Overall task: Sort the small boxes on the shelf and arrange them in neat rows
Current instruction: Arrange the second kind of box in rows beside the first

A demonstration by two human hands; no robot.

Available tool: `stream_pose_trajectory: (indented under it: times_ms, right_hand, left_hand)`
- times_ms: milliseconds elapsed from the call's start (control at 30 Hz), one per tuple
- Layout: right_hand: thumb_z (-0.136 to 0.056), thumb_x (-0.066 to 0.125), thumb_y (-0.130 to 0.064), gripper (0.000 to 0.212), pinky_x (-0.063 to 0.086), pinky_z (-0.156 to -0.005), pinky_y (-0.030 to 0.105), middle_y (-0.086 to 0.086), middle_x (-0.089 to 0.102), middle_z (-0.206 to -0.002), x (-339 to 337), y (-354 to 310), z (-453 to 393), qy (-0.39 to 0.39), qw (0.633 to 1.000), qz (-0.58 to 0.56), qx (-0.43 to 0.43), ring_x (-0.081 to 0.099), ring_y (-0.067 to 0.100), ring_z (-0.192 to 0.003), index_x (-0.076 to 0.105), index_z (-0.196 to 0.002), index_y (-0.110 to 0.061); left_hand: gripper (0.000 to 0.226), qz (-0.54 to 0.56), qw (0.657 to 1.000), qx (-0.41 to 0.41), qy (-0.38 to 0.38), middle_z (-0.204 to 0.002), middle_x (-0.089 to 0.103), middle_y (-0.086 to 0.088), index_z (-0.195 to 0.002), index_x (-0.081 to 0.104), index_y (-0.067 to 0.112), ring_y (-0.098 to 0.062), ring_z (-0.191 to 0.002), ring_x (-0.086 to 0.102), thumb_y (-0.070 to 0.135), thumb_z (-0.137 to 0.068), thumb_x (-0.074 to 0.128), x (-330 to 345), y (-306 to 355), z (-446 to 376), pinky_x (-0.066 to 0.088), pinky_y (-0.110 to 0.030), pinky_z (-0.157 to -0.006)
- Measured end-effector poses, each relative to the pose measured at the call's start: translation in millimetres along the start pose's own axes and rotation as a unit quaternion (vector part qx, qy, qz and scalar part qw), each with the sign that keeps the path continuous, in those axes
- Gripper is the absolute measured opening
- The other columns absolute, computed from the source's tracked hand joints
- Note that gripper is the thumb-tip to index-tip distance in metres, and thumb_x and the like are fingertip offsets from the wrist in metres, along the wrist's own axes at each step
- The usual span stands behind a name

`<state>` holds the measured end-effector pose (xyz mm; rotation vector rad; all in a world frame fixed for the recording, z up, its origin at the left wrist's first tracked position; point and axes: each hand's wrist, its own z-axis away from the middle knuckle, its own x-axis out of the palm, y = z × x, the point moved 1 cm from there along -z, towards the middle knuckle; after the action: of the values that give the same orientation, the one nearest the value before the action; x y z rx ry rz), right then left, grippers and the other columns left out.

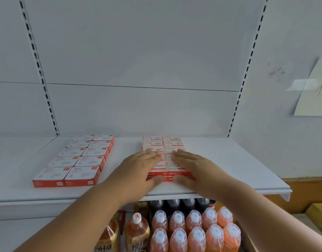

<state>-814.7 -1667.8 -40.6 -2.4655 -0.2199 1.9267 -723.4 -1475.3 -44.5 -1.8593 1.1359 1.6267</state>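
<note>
On the white shelf (220, 160) lie two blocks of small boxes, well apart; the left block (78, 159) holds ten white-topped boxes with orange-red sides, set in two columns of five, edges touching, running from the shelf's front toward the back panel; the right block (163, 155) is made of white boxes printed in red, also in two columns, with about six rows showing, though both hands cover part of it and the exact count cannot be told; the front face shows two layers, one stacked on the other. The left hand (138, 168) lies flat on the left column of the right block, fingers (153, 154) straight and close together, thumb pressed against the front face of the boxes; the right hand (193, 166) mirrors it on the right column, fingers (182, 155) straight and together, thumb at the front face; neither hand curls round any box. Below the shelf stand ten orange bottles (194, 230) with clear-capped tops in two rows of five; behind them about four dark bottles (180, 204); to their left, two tea bottles (136, 233) with yellow labels; a paper sheet (314, 91) is taped to the wall at the right.
</note>
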Motion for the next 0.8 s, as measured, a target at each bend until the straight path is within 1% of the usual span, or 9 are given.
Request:
stream_pose_trajectory:
  times_ms: [67, 200, 267, 333, 400, 467, 667, 733, 800]
  right_hand:
    - [-0.095, 0.049, -0.053, 0.068, -0.013, -0.099, -0.002, -0.014, 0.02, -0.159, 1, 1, 0, 0.005, 1.0, -0.006, -0.004, 0.009, -0.002, -0.146, 0.025, -0.153, -0.027]
    - [-0.093, 0.05, -0.055, 0.069, -0.003, -0.107, 0.006, -0.012, 0.026, -0.158, 1, 2, 0, 0.005, 1.0, -0.016, 0.009, 0.014, -0.001, -0.145, 0.03, -0.152, -0.027]
    - [-0.091, 0.044, -0.062, 0.073, -0.002, -0.108, 0.008, -0.011, 0.025, -0.158, -2, 1, -2, 0.011, 0.998, -0.05, 0.034, 0.014, 0.0, -0.145, 0.03, -0.152, -0.025]
    - [-0.09, 0.031, -0.068, 0.078, -0.005, -0.108, 0.008, -0.01, 0.018, -0.161, -5, 1, -9, 0.009, 0.996, -0.071, 0.049, 0.006, -0.001, -0.146, 0.025, -0.154, -0.024]
    - [-0.094, 0.025, -0.063, 0.074, -0.008, -0.108, 0.01, -0.009, 0.011, -0.162, -5, 3, -17, -0.019, 0.997, -0.054, 0.06, 0.0, 0.0, -0.147, 0.019, -0.155, -0.022]
    - [-0.1, 0.025, -0.053, 0.064, -0.008, -0.108, 0.011, -0.006, 0.013, -0.162, -2, 4, -22, -0.046, 0.996, -0.044, 0.063, 0.001, 0.003, -0.148, 0.02, -0.155, -0.02]
    - [-0.101, 0.026, -0.049, 0.058, -0.004, -0.107, 0.008, -0.006, 0.023, -0.16, 2, 3, -21, -0.026, 0.995, -0.075, 0.06, 0.01, 0.004, -0.147, 0.031, -0.151, -0.021]
    - [-0.1, 0.028, -0.05, 0.056, 0.004, -0.109, 0.01, -0.009, 0.031, -0.156, -3, 3, -19, -0.018, 0.985, -0.152, 0.077, 0.019, 0.004, -0.145, 0.038, -0.148, -0.023]
    - [-0.098, 0.03, -0.054, 0.054, 0.027, -0.11, 0.023, -0.011, 0.047, -0.144, -13, 5, -21, 0.027, 0.953, -0.273, 0.13, 0.041, 0.009, -0.134, 0.05, -0.139, -0.025]
  left_hand:
    - [0.071, 0.004, 1.0, -0.001, 0.002, -0.162, 0.012, 0.02, -0.155, 0.018, 0.038, -0.004, -0.149, 0.009, 0.057, -0.094, 0.048, 0, 0, 0, 0.004, -0.021, -0.11]
    - [0.07, 0.006, 1.0, -0.001, -0.011, -0.161, 0.014, 0.02, -0.155, 0.019, 0.038, -0.005, -0.149, 0.01, 0.06, -0.094, 0.046, -2, 0, -2, 0.006, -0.023, -0.115]
    - [0.069, 0.018, 1.0, -0.009, -0.015, -0.162, 0.013, 0.018, -0.155, 0.017, 0.037, -0.005, -0.149, 0.009, 0.062, -0.095, 0.038, -4, -3, -5, 0.007, -0.025, -0.117]
    - [0.069, 0.025, 0.999, -0.02, -0.025, -0.163, 0.007, 0.017, -0.156, 0.01, 0.036, -0.004, -0.15, 0.003, 0.062, -0.096, 0.03, -8, -4, -11, 0.003, -0.026, -0.118]
    - [0.067, 0.022, 0.998, -0.022, -0.051, -0.163, 0.0, 0.019, -0.157, 0.007, 0.035, -0.002, -0.149, -0.004, 0.06, -0.098, 0.026, -9, -5, -19, -0.003, -0.024, -0.115]
    - [0.063, 0.034, 0.997, -0.02, -0.071, -0.163, 0.001, 0.019, -0.157, 0.01, 0.034, -0.001, -0.149, -0.005, 0.056, -0.1, 0.027, -7, -5, -24, -0.003, -0.022, -0.114]
    - [0.058, 0.056, 0.997, -0.026, -0.052, -0.163, 0.012, 0.015, -0.155, 0.022, 0.034, -0.003, -0.149, 0.004, 0.053, -0.101, 0.032, -2, -6, -25, 0.003, -0.023, -0.116]
    - [0.058, 0.11, 0.991, -0.041, -0.058, -0.162, 0.014, 0.015, -0.154, 0.024, 0.036, -0.005, -0.149, 0.009, 0.054, -0.1, 0.034, -5, -6, -25, 0.006, -0.028, -0.119]
    - [0.053, 0.235, 0.968, -0.076, -0.038, -0.157, 0.027, 0.012, -0.151, 0.03, 0.037, -0.013, -0.143, 0.031, 0.051, -0.101, 0.038, -12, -8, -27, 0.03, -0.038, -0.117]
